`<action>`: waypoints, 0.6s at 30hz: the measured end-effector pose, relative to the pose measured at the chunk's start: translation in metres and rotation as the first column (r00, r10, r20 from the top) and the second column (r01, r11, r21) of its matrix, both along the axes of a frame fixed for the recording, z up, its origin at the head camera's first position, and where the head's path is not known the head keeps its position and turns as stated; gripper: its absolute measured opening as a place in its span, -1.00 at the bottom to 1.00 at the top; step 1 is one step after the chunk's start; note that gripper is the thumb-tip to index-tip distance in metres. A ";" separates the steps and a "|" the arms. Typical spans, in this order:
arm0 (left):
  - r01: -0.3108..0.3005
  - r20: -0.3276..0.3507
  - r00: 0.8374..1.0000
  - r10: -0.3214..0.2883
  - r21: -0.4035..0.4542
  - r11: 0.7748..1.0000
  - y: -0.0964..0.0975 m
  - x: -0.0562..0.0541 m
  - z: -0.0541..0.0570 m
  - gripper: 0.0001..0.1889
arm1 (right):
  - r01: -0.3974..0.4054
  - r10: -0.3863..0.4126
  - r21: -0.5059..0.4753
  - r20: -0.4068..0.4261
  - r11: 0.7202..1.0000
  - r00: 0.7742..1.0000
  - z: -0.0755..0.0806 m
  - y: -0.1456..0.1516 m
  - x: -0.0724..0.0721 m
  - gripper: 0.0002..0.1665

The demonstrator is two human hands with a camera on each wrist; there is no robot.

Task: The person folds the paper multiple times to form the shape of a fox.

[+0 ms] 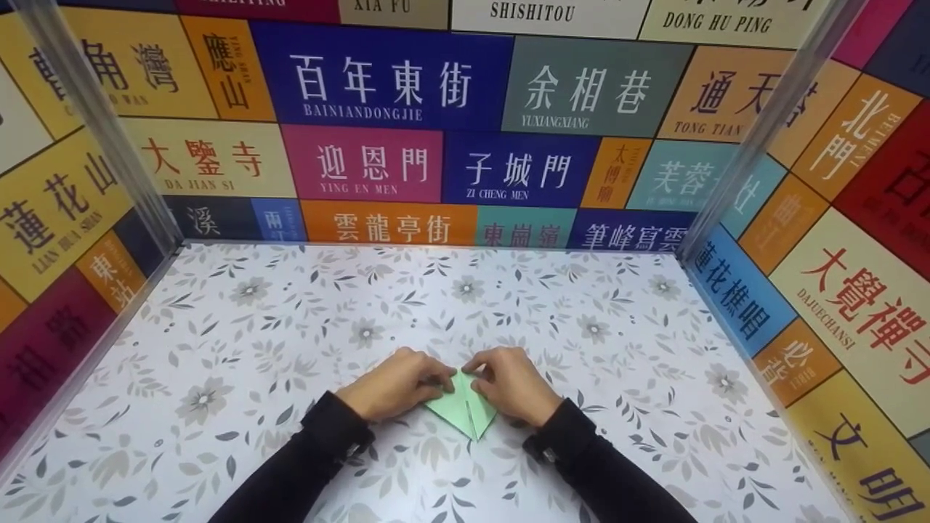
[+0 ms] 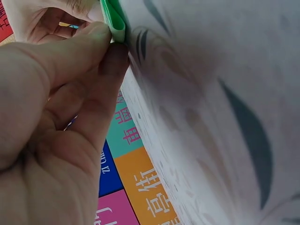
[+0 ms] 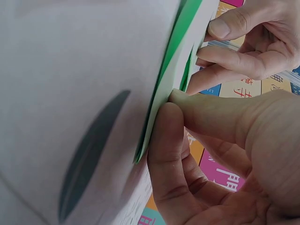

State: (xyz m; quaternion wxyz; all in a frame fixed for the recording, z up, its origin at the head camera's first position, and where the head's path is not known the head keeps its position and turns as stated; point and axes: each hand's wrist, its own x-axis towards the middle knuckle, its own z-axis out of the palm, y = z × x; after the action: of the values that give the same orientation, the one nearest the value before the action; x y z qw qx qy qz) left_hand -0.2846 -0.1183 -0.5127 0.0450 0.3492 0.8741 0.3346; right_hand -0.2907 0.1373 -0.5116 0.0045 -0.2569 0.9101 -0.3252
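A light green sheet of paper [image 1: 452, 412], folded to a pointed shape with a seam down its middle, lies on the table in the head view. Its point faces the person. My left hand [image 1: 399, 383] pinches its left side between thumb and fingers; the left wrist view shows the thumb on the paper's folded edge [image 2: 117, 29]. On the other side, my right hand [image 1: 514, 386] holds the right part between thumb and index finger. Layers of the paper [image 3: 164, 89], with a darker green inside, stand slightly apart in the right wrist view. The fingers cover the far corners.
A white tabletop [image 1: 290, 327] with a grey leaf and flower print spreads around the hands. Colourful panels [image 1: 378, 80] with Chinese lettering stand behind it and on both sides. Clear strips [image 1: 755, 138] run up the corners. Black sleeves [image 1: 290, 465] cover both forearms.
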 end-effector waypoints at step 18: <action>0.061 -0.116 0.991 -0.070 -0.079 0.995 0.004 0.004 0.001 -0.73 | 0.004 -0.003 0.022 -0.053 1.000 0.999 -0.001 -0.003 0.000 -0.68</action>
State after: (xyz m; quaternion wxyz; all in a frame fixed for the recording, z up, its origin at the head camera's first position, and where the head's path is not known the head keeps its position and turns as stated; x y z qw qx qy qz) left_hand -0.2801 -0.1138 -0.5120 0.0172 0.3951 0.8753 0.2784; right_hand -0.2904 0.1338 -0.5127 -0.0175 -0.2638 0.9138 -0.3083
